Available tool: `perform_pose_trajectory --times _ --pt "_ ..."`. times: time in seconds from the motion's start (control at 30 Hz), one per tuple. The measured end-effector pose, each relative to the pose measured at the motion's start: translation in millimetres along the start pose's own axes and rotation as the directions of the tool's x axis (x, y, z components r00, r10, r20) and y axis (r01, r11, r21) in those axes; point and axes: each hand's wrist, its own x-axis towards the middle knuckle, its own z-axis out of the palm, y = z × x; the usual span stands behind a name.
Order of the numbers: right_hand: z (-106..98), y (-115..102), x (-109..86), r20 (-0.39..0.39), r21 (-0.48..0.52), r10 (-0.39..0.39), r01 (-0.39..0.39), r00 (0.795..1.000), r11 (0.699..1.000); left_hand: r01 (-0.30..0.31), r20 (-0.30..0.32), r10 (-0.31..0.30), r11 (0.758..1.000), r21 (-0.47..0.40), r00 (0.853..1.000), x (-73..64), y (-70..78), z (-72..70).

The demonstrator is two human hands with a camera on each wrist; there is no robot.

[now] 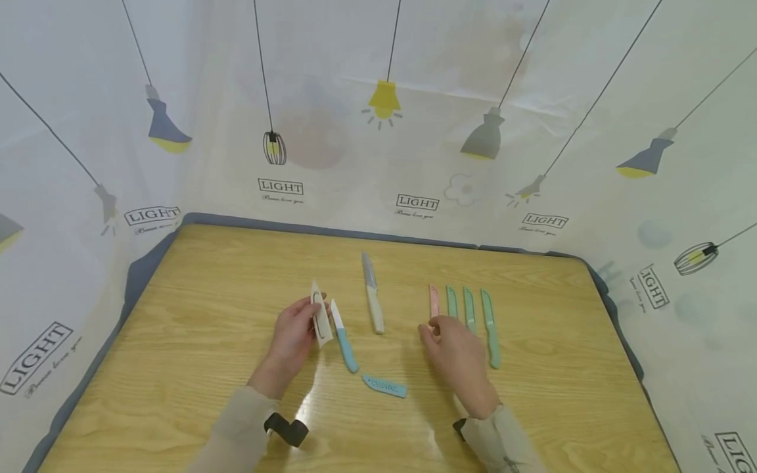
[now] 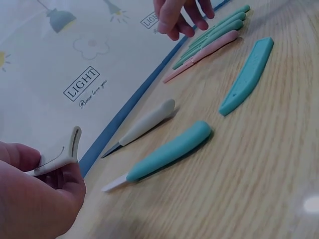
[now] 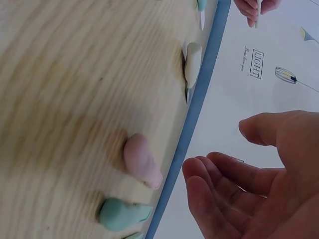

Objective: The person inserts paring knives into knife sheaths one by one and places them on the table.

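Note:
My left hand (image 1: 292, 332) pinches a white knife sheath (image 1: 320, 315) between thumb and fingers, raised above the table. Just right of it lies a bare ceramic knife with a blue handle (image 1: 345, 348). A cream-handled knife (image 1: 375, 309), its grey blade uncovered, points away near the middle. The blue knife sheath (image 1: 384, 386) lies by itself closer to me. Over the pink sheathed knife (image 1: 434, 297) hovers my right hand (image 1: 458, 358), fingers loosely bent with nothing between them. It hides part of that knife in the head view; the handle (image 3: 139, 158) shows in the right wrist view.
Several green sheathed knives (image 1: 488, 322) lie side by side right of the pink one. The wooden table (image 1: 201, 295) ends at a blue-grey border (image 1: 331, 231). Behind it rises a white sheet (image 1: 331, 79) printed with lamps.

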Motion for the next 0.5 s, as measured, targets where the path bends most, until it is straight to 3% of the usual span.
perform_pose_trajectory --times 0.37,0.5 --pt "10.7 -31.6 20.0 0.057 0.024 -0.059 0.057 0.997 0.998 0.030 -0.017 -0.030 0.999 0.019 0.999 -5.4 -1.1 -5.9" --pt "18.2 -44.1 28.8 0.061 -0.016 -0.079 0.080 0.995 0.997 0.033 -0.027 -0.032 0.999 0.033 0.999 -6.3 -2.2 -7.3"
